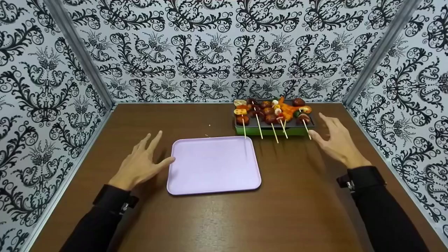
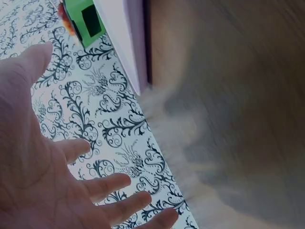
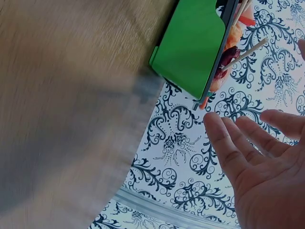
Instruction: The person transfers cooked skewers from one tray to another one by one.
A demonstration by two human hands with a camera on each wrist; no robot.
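A pale purple tray [image 1: 214, 166] lies on the brown table. The left hand [image 1: 141, 162] is at its left edge with fingers spread, thumb tip by the rim; whether they touch cannot be told. In the left wrist view that hand [image 2: 71, 162] holds nothing, the tray's edge [image 2: 125, 43] beyond it. At the back right stands a green grill box [image 1: 273, 131] with a dark top, bearing several skewers and food pieces [image 1: 269, 110]. Spread and holding nothing, the right hand [image 1: 337, 141] is just right of the grill; the right wrist view shows its fingers [image 3: 219, 138] near the green side [image 3: 190, 47].
Black-and-white patterned walls [image 1: 196, 52] enclose the table [image 1: 217, 220] at the back and both sides, with grey strips at the corners. Small light specks [image 1: 206, 135] lie behind the tray. Several skewer sticks [image 1: 275, 134] project over the grill's front edge.
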